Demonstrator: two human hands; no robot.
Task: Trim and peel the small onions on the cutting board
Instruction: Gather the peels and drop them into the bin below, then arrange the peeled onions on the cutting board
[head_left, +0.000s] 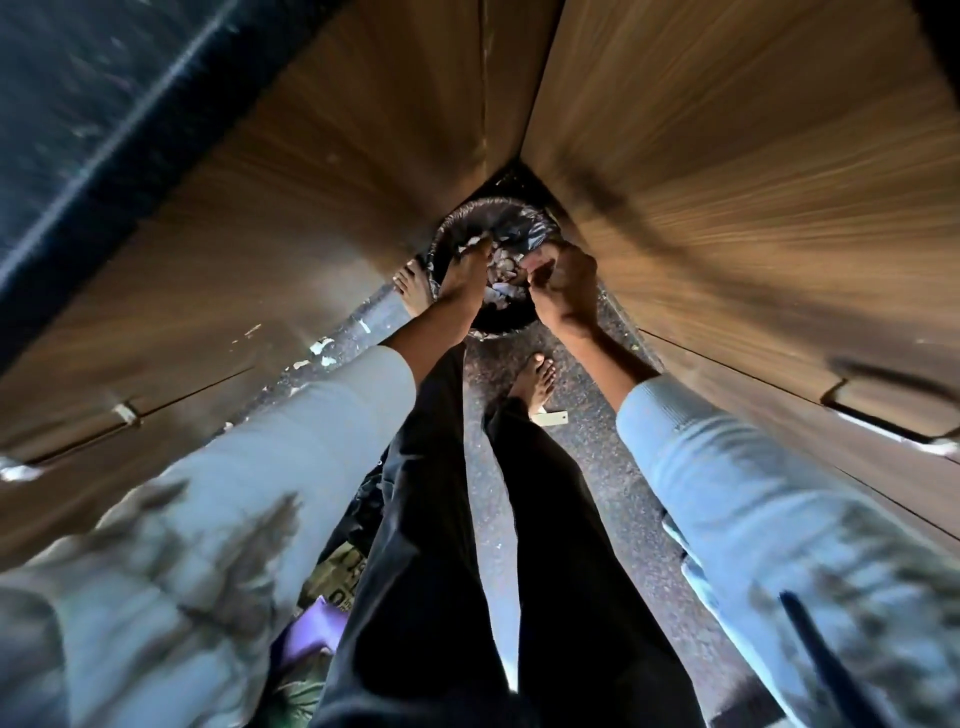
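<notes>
No cutting board or onions are in view. I look straight down at a round bin (451, 224) lined with a black bag, standing on the floor in the corner between wooden cabinets. Pale onion peels (503, 270) lie inside it. My left hand (467, 278) reaches over the bin with its fingers straight and pointing down, a pale scrap at the fingertips. My right hand (563, 291) hovers over the bin's right side, fingers curled round a pinkish scrap of peel (540, 255). The picture is blurred.
Wooden cabinet doors (322, 208) rise on the left and on the right (753, 208), with a handle (883, 410) at the right. My bare feet (535, 376) stand on the dark speckled floor, with scraps (322, 347) scattered to the left. A black countertop edge (104, 124) runs along the upper left.
</notes>
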